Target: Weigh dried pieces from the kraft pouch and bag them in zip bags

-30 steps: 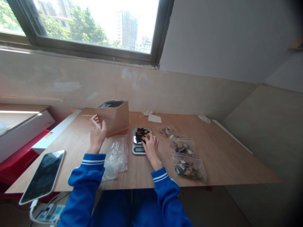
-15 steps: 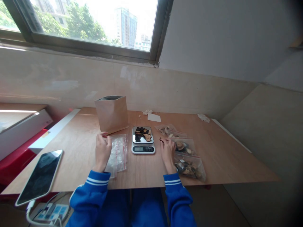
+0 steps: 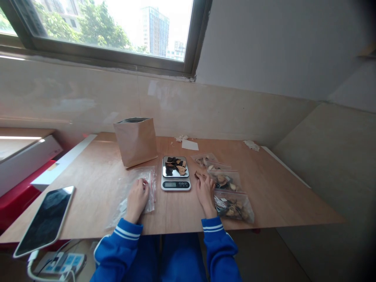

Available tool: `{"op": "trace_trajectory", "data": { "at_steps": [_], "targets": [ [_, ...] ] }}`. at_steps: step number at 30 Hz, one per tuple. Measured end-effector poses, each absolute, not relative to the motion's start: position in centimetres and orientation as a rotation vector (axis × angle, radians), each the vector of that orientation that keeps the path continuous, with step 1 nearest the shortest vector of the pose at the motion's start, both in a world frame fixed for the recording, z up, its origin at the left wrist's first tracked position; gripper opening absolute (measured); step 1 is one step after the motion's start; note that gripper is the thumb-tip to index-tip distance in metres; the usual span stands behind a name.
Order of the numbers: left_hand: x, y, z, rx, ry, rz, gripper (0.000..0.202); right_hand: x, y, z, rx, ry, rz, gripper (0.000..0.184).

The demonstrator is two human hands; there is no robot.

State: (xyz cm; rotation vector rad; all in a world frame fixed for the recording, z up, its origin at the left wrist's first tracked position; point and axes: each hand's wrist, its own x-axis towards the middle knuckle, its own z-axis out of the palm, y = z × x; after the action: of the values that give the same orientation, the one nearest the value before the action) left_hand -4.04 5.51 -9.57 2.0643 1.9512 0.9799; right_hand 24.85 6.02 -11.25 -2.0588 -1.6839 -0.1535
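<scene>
A small digital scale [image 3: 175, 178] sits mid-table with dark and tan dried pieces [image 3: 175, 166] on its shiny pan. My left hand [image 3: 137, 199] lies on a stack of empty clear zip bags [image 3: 133, 190], fingers curled against the top one. Just right of the scale is my right hand [image 3: 205, 191], fingers bent, with a small dark piece [image 3: 197, 175] at its fingertips. Three filled zip bags [image 3: 227, 195] lie in a row beside that hand. An open brown paper bag [image 3: 136, 141] stands behind the empty bags.
A phone [image 3: 43, 220] lies at the table's left front corner, cabled to a power strip [image 3: 59, 262] below. Paper scraps [image 3: 189, 144] and a crumpled tissue [image 3: 251, 145] lie near the back wall. A white box [image 3: 60, 165] runs along the left edge.
My right hand has left the scale pan and moved right, beside the filled bags. My left hand has come down from near the paper bag onto the empty zip bags.
</scene>
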Motion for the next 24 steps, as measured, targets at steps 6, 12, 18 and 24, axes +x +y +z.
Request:
{"op": "trace_trajectory", "data": {
  "at_steps": [6, 12, 18, 24],
  "targets": [
    [-4.06, 5.38, -9.63, 2.090, 1.938, 0.980, 0.014, 24.87, 5.94, -11.48, -2.052, -1.665, -0.159, 0.038],
    [-4.15, 5.50, -10.00, 2.090, 1.917, 1.001, 0.015, 24.91, 5.91, -11.51, -2.041, -1.653, -0.132, 0.039],
    [-4.10, 5.56, -10.09, 2.076, 1.901, 1.024, 0.017, 24.94, 5.81, -11.50, -1.999, -1.651, -0.117, 0.039],
    [-3.93, 5.52, -10.09, 2.132, 1.936, 0.974, 0.033, 24.85, 5.48, -10.85, -1.929, -1.605, -0.154, 0.045]
  ]
}}
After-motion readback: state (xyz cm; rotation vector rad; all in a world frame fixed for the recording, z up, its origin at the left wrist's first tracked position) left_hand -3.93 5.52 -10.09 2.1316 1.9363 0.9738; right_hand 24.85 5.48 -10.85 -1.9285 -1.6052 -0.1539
